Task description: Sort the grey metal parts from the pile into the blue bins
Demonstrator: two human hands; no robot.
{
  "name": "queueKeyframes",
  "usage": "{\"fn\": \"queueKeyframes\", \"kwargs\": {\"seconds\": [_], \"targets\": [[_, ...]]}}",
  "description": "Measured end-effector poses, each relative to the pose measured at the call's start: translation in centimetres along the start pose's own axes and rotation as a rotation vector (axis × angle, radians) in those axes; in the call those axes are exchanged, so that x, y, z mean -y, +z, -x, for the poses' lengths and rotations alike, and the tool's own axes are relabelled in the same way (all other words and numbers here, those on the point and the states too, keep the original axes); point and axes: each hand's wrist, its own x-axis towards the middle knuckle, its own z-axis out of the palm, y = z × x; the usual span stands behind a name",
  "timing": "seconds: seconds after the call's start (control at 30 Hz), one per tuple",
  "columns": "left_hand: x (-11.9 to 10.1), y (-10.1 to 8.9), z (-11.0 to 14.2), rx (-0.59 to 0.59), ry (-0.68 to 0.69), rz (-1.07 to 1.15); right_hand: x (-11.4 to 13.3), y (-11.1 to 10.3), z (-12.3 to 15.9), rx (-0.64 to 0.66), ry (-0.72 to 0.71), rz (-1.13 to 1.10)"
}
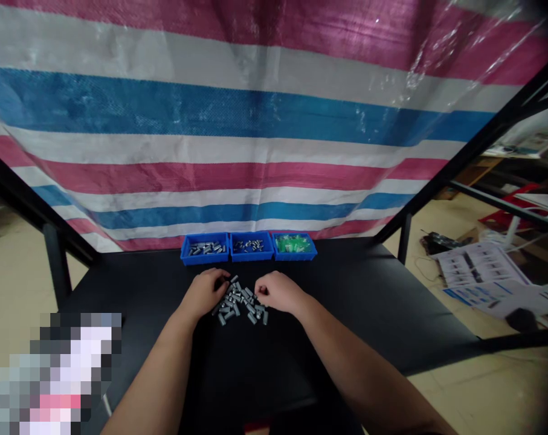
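Mid-table (355, 302), left hand (203, 293) and right hand (278, 291) touch grey pins (240, 304) (blue trays (249, 248) edge-side).

A matte black table (355, 302) is carrying three blue plastic trays (251, 257) along its far edge and a loose heap of small grey cylindrical parts (240, 304) near its middle.

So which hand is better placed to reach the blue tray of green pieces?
Probably the right hand: it lies on that blue tray's side of the grey cylindrical pieces; the left hand lies beyond them.
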Motion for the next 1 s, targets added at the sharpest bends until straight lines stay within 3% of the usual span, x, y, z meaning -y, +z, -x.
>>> {"fn": "queueKeyframes", "kwargs": {"seconds": [0.13,0.2,0.3,0.37,0.43,0.57,0.67,0.9,1.0], "targets": [[0.1,0.0,0.0,0.0,0.0,-0.003,-0.6,-0.4,-1.2,0.014,-0.016,-0.065],[0.2,0.0,0.1,0.007,0.006,-0.008,-0.8,-0.8,-2.4,-0.113,-0.012,-0.123],[0.2,-0.1,0.0,0.015,0.013,-0.009,-1.2,-1.1,-4.2,-0.411,0.032,-0.221],[0.1,-0.1,0.0,0.017,0.007,-0.004,-1.5,-1.2,-4.7,-0.518,0.058,-0.241],[0.0,-0.2,0.0,0.022,0.002,0.0,-1.7,-1.1,-4.3,-0.482,0.063,-0.221],[-0.1,-0.2,-0.1,0.021,0.005,-0.007,-1.8,-0.6,-2.3,-0.146,0.086,-0.169],[0.0,-0.1,-0.1,0.022,0.001,-0.029,-1.5,0.0,-1.3,-0.015,0.113,-0.103],[-0.2,-0.1,-0.2,0.044,-0.01,-0.043,-1.0,-0.4,-2.6,0.095,0.116,0.008],[-0.3,-0.2,-0.2,0.047,-0.008,-0.029,-0.9,-1.5,-3.7,-0.122,0.069,-0.09]]}}
